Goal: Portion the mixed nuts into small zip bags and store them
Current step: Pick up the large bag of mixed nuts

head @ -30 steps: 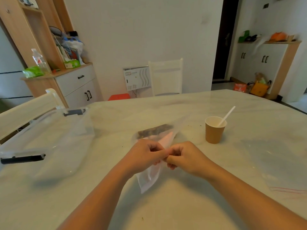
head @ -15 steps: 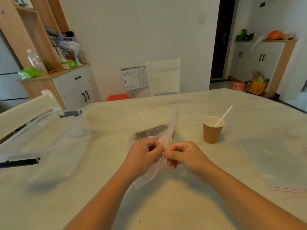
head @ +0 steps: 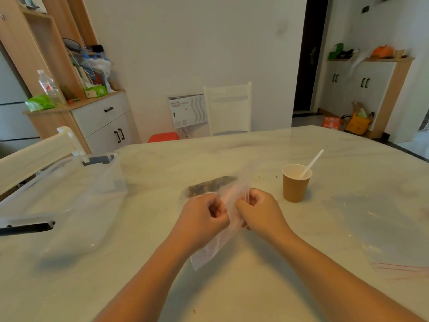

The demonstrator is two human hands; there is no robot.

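Both hands hold one small clear zip bag above the marble table. My left hand pinches its left side and my right hand pinches its right side, fingers curled, with a narrow gap between the hands. The bag looks empty and hangs down toward me. Just behind the hands lies a clear bag of dark mixed nuts flat on the table. A brown paper cup with a white spoon in it stands to the right.
A large clear plastic storage box with black latches sits at the left. Flat empty zip bags with red seal lines lie at the right. White chairs stand at the far side and the left of the table.
The hands have drawn slightly apart along the bag's top, and the bag's upright top edge has dropped down between them. The camera has tilted slightly.
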